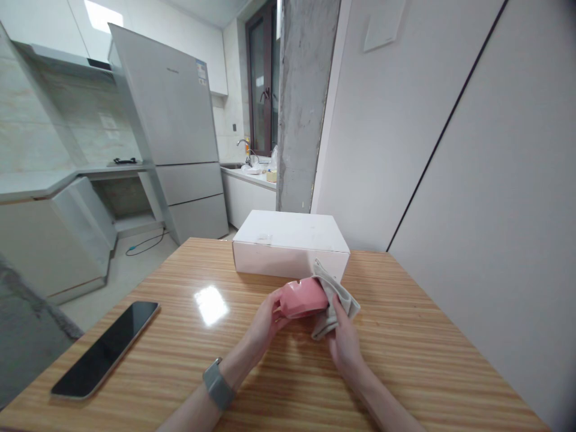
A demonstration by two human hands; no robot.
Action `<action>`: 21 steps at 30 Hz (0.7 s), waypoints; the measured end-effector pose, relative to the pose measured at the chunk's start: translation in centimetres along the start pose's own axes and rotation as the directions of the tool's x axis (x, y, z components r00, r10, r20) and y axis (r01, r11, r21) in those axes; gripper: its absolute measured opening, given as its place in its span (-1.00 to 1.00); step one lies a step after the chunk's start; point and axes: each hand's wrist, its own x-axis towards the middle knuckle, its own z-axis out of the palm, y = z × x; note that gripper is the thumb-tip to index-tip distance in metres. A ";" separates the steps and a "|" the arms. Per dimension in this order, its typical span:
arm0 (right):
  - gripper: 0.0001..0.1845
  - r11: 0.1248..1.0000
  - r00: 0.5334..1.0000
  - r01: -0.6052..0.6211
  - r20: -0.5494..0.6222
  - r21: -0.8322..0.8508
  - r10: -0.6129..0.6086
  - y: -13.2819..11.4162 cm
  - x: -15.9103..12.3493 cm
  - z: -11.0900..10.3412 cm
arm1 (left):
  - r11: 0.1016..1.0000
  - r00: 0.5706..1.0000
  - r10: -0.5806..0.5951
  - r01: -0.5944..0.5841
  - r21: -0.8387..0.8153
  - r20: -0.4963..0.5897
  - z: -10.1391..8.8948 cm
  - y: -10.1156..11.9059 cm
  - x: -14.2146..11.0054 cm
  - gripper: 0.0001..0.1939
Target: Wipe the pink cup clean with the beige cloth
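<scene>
My left hand [269,318] is closed on the left side of a pink faceted dish [302,299], shallow and tilted, with a small notch in its rim. A light grey cloth [338,295] is pinched in my right hand [345,339], which presses it against the dish's right side. Part of the cloth hangs below the dish and a corner sticks up above it. Both hands hold these things just over the wooden table [405,354]. The fingertips behind the dish and under the cloth are hidden.
Just beyond my hands a closed white box [290,234] stands at the table's far edge. A black-screened phone [107,348] lies at the left. White panels rise along the right side, and a fridge [168,102] stands in the kitchen behind.
</scene>
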 end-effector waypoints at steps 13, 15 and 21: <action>-0.51 0.969 0.935 -0.245 0.270 0.027 0.229 -3.4 -1.1 2.6 | 0.991 0.961 0.018 0.020 -0.133 0.277 1.1 0.4 -1.3 -0.39; -0.51 0.969 0.942 -0.246 0.244 0.033 0.231 -3.4 -1.2 2.6 | 0.993 0.964 0.065 -0.036 -0.113 0.258 1.1 0.4 -1.3 -0.38; -0.57 0.994 0.992 -0.107 0.072 -0.004 0.107 -1.5 -1.2 1.5 | 0.971 0.981 0.191 -0.184 0.151 -0.030 0.7 -0.2 -0.6 -0.23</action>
